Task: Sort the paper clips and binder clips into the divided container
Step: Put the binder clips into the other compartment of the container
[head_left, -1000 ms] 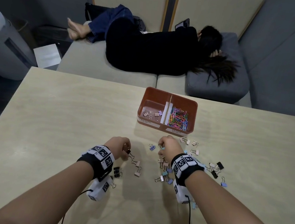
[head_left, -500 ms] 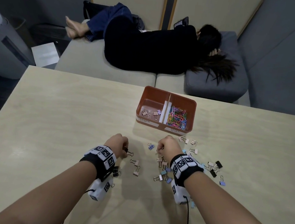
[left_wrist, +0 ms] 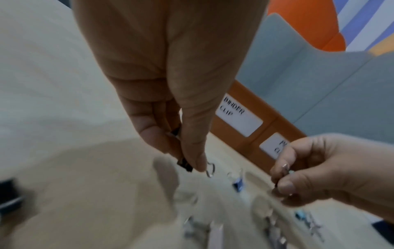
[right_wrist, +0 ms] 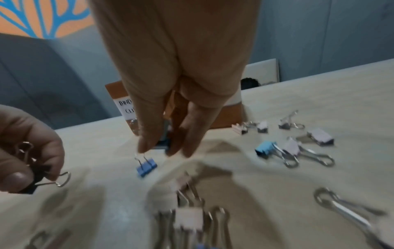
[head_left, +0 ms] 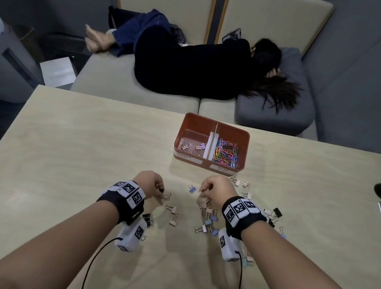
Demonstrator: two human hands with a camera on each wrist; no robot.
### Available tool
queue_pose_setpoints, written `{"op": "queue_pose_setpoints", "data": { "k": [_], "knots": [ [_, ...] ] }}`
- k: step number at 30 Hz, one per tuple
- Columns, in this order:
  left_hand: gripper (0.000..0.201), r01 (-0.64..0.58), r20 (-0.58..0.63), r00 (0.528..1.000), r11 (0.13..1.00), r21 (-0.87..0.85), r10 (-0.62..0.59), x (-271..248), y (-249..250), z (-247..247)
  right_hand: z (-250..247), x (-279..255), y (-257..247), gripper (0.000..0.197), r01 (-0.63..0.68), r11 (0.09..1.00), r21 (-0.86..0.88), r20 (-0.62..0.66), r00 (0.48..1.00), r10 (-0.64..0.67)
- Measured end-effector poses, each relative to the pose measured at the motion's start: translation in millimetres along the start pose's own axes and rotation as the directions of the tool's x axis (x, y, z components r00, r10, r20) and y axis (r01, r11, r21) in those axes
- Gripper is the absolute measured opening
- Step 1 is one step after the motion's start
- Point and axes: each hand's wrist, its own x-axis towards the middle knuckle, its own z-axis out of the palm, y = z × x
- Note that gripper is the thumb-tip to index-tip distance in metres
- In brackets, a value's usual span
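left grip (head_left: 151,184) pinches a black clip (left_wrist: 185,164) above the desk (head_left: 68,156); right grip (head_left: 215,189) pinches clips too, which ones i cannot tell; a blue clip (head_left: 192,189) lies between them; tray (head_left: 209,163) just beyond.

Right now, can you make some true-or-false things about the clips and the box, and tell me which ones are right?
1. The left hand holds a black binder clip. True.
2. The paper clips are in the left side of the orange box. False: they are in its right side, labelled paper clip.
3. A blue binder clip lies on the table between the two hands. True.
4. The binder clip side of the box has nothing in it. False: a few binder clips lie there.
5. The right hand lies flat and open. False: its fingers are curled, pinching small clips.
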Motion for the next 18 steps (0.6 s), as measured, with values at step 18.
{"op": "queue_pose_setpoints", "data": {
  "k": [18],
  "knots": [
    [0.031,-0.288,-0.448,0.871,0.949,-0.130,0.203,-9.3,72.3,-82.2,-75.1,4.0,-70.4,0.019,0.296,0.945,0.141,-0.425,0.880,-0.213]
  ]
}}
